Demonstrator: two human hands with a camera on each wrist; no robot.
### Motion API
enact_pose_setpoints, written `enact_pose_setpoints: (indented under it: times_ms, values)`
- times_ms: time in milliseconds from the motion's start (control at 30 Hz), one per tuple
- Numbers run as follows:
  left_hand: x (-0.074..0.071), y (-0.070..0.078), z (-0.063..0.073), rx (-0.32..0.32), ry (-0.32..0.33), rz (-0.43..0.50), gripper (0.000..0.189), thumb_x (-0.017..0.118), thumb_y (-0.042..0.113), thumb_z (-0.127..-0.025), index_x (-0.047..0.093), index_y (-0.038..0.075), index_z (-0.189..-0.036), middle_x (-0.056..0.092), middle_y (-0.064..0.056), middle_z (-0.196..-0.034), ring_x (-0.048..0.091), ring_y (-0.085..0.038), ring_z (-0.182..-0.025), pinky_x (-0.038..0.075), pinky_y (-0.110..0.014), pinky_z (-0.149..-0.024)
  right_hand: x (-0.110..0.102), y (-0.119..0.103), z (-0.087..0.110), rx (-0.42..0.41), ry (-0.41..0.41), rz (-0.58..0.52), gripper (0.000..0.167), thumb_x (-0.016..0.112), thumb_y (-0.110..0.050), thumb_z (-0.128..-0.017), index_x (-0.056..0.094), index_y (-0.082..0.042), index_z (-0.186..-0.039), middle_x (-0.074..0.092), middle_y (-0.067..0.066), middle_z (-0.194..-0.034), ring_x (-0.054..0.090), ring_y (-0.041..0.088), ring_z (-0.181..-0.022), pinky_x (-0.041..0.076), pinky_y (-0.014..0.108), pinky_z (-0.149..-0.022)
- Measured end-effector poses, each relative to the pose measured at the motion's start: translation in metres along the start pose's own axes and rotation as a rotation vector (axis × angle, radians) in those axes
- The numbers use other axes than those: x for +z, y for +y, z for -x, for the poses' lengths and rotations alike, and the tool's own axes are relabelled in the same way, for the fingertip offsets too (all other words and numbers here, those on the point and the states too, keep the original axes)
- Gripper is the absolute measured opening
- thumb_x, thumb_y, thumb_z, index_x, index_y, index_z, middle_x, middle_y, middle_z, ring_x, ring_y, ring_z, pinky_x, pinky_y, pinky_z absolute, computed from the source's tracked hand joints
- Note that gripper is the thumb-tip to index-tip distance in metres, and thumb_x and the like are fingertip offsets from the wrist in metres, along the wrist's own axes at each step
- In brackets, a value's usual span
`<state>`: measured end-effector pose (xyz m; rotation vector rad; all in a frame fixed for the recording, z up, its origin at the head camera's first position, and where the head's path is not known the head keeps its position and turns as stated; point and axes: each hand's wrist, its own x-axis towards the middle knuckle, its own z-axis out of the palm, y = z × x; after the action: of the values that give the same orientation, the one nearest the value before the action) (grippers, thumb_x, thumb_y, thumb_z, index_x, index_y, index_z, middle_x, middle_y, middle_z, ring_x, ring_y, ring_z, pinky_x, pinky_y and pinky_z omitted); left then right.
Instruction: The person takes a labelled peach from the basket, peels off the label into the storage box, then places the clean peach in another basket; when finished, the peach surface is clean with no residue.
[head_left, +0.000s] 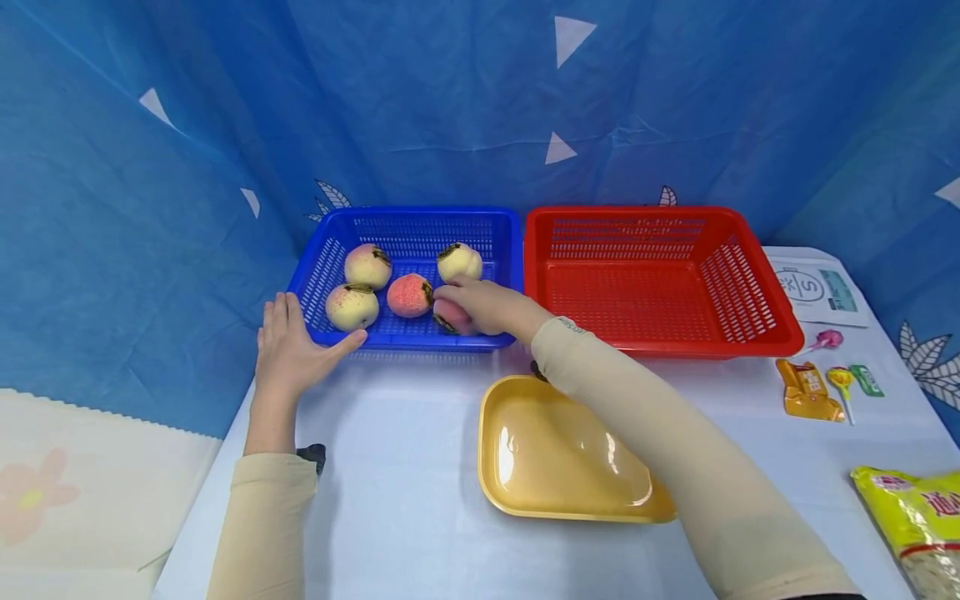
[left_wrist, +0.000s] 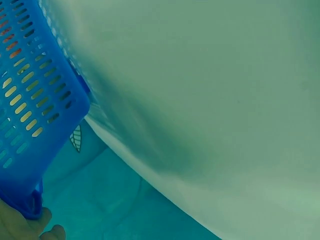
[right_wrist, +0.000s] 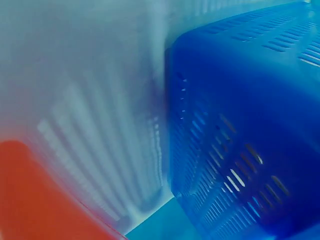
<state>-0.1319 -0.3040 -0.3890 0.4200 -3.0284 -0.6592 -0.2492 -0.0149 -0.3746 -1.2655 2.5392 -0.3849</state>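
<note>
A blue basket [head_left: 420,340] holds several peaches with dark leafy tops. My right hand [head_left: 487,307] reaches over its front right corner and grips a dusky pink peach [head_left: 450,318], partly hidden under the fingers. Beside that one lie a red-pink peach [head_left: 408,296] and a pale yellow peach [head_left: 457,262]. Two yellow-pink peaches, one behind [head_left: 366,265] and one in front [head_left: 351,308], are at the basket's left end. My left hand [head_left: 291,348] rests at the basket's front left corner, fingers straight and thumb spread along the front rim. Its fingertips [left_wrist: 46,220] show at the rim in the left wrist view.
A red basket [head_left: 663,346] stands right of the blue one. In front is a yellow tray [head_left: 495,492], partly under my right forearm. Wrapped candies [head_left: 810,392], lollipops [head_left: 840,379], a white packet [head_left: 817,287] and a yellow bag [head_left: 918,508] lie at the right.
</note>
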Motion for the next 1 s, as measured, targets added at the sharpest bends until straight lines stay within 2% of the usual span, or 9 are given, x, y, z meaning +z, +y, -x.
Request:
enact_pose_setpoints:
  times_ms: [133, 300, 400, 567, 667, 800, 1000]
  values:
    - [0.000, 0.001, 0.000, 0.001, -0.005, -0.001, 0.136, 0.058, 0.083, -0.075, -0.013, 0.000, -0.156, -0.013, -0.025, -0.164, -0.013, -0.046, -0.151, 0.002, -0.069, -0.119, -0.006, 0.001, 0.007, 0.016, 0.007, -0.083, 0.063, 0.074, -0.020, -0.090, 0.040, -0.017, -0.144, 0.042, 0.007, -0.146, 0.055, 0.026, -0.119, 0.046, 0.040, -0.109]
    - [-0.001, 0.001, 0.001, -0.003, -0.023, -0.008, 0.136, 0.057, 0.083, -0.075, -0.015, 0.000, -0.155, -0.016, -0.023, -0.164, -0.012, -0.047, -0.151, 0.004, -0.070, -0.118, -0.016, 0.003, 0.018, 0.008, 0.070, -0.195, 0.070, 0.076, -0.022, -0.088, 0.033, -0.015, -0.142, 0.045, 0.003, -0.135, 0.050, 0.019, -0.118, 0.045, 0.035, -0.108]
    - [-0.002, 0.001, 0.002, -0.004, -0.034, -0.012, 0.136, 0.056, 0.083, -0.076, -0.016, 0.000, -0.155, -0.019, -0.022, -0.164, -0.012, -0.047, -0.151, 0.005, -0.071, -0.117, -0.021, 0.005, 0.025, -0.005, 0.118, -0.248, 0.073, 0.076, -0.024, -0.087, 0.031, -0.016, -0.143, 0.041, 0.003, -0.138, 0.049, 0.018, -0.120, 0.047, 0.033, -0.107]
    - [-0.001, 0.001, 0.002, -0.003, -0.045, -0.011, 0.135, 0.056, 0.083, -0.076, -0.017, 0.000, -0.155, -0.021, -0.022, -0.163, -0.013, -0.047, -0.151, 0.007, -0.072, -0.117, -0.031, 0.007, 0.039, -0.002, 0.172, -0.255, 0.081, 0.075, -0.032, -0.087, 0.027, -0.027, -0.152, 0.032, 0.002, -0.152, 0.050, 0.020, -0.127, 0.052, 0.033, -0.102]
    - [-0.001, 0.000, 0.001, 0.001, -0.047, -0.012, 0.135, 0.056, 0.083, -0.076, -0.017, 0.000, -0.155, -0.021, -0.022, -0.163, -0.013, -0.047, -0.151, 0.007, -0.072, -0.117, -0.036, 0.009, 0.050, 0.018, 0.192, -0.260, 0.084, 0.075, -0.036, -0.086, 0.027, -0.032, -0.155, 0.028, 0.003, -0.154, 0.053, 0.021, -0.123, 0.056, 0.036, -0.098]
    - [0.000, -0.001, 0.000, 0.003, -0.051, -0.016, 0.135, 0.056, 0.083, -0.076, -0.018, 0.001, -0.154, -0.021, -0.022, -0.163, -0.013, -0.048, -0.151, 0.008, -0.073, -0.116, -0.042, 0.011, 0.064, 0.023, 0.225, -0.284, 0.082, 0.076, -0.038, -0.085, 0.031, -0.030, -0.154, 0.028, 0.002, -0.153, 0.054, 0.019, -0.122, 0.056, 0.034, -0.098]
    - [-0.001, 0.001, 0.001, -0.004, -0.058, -0.013, 0.135, 0.056, 0.083, -0.077, -0.018, 0.001, -0.154, -0.021, -0.022, -0.163, -0.014, -0.048, -0.151, 0.008, -0.074, -0.115, -0.048, 0.015, 0.084, 0.026, 0.272, -0.338, 0.080, 0.078, -0.037, -0.084, 0.034, -0.028, -0.150, 0.029, -0.001, -0.153, 0.042, 0.016, -0.136, 0.052, 0.034, -0.103]
